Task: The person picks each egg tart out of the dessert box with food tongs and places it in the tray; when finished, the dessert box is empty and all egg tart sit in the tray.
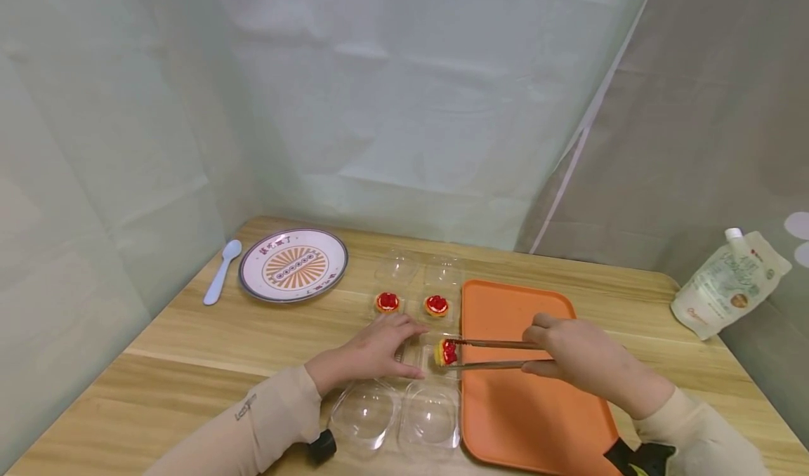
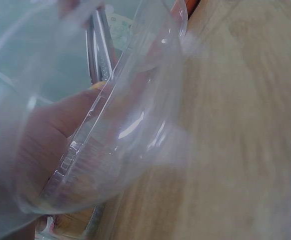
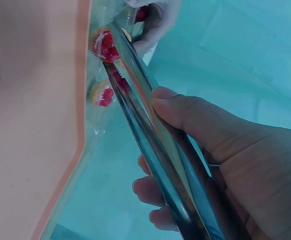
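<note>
My right hand (image 1: 578,357) holds metal tongs (image 3: 155,145). Their tips lie on either side of a small tart (image 1: 446,353) with red topping and a yellow shell, tilted over a compartment of the clear plastic container (image 1: 432,416). My left hand (image 1: 379,349) reaches over the compartment to the left, thumb and fingers spread apart at its edge. Part of another red-topped piece (image 3: 142,14) shows beside that hand in the right wrist view, mostly hidden. Two more tarts (image 1: 387,302) sit upright in the far compartments. In the left wrist view a clear lid (image 2: 135,130) covers much of the hand.
An orange tray (image 1: 524,420) lies right of the containers. At the back left are a patterned plate (image 1: 293,241) and a pale blue spoon (image 1: 221,272). A white spouted pouch (image 1: 727,286) stands at the right edge of the wooden table (image 1: 183,385). Fabric hangs behind.
</note>
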Tool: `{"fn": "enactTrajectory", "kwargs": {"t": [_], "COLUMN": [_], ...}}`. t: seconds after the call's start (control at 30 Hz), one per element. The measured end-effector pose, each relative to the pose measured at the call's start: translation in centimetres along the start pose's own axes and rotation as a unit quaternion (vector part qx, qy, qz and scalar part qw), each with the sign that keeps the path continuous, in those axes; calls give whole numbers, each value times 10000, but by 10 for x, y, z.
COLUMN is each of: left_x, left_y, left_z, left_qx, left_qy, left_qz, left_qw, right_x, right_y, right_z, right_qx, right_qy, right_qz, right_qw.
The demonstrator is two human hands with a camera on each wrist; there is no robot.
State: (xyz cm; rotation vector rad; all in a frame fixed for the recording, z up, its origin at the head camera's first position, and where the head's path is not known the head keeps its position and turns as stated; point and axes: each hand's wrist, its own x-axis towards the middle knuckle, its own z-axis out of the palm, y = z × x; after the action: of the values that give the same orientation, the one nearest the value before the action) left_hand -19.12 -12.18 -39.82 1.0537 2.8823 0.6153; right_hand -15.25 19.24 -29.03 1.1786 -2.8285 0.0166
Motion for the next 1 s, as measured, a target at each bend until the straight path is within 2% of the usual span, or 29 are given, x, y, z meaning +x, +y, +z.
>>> {"fn": "enactTrajectory", "kwargs": {"t": [0.27, 0.47, 0.73, 1.0], "left_x": [0, 1, 1, 0], "left_y": [0, 0, -1, -1], "left_z": [1, 2, 3, 1], "left_qx": [-61, -27, 21, 30], "left_qy": [20, -60, -1, 57], "left_qz": [-7, -49, 29, 67], "left_qw": [10000, 10000, 10000, 10000], "right_x": [-3, -6, -22, -41], "right_y": [1, 1, 12, 21], "right_z": [-5, -9, -17, -17], "right_qx": [-6, 35, -263, -405], "right_qy": [75, -22, 341, 132], "right_qz": [38, 108, 164, 565], "right_qw": [10000, 9999, 9989, 9975]}}
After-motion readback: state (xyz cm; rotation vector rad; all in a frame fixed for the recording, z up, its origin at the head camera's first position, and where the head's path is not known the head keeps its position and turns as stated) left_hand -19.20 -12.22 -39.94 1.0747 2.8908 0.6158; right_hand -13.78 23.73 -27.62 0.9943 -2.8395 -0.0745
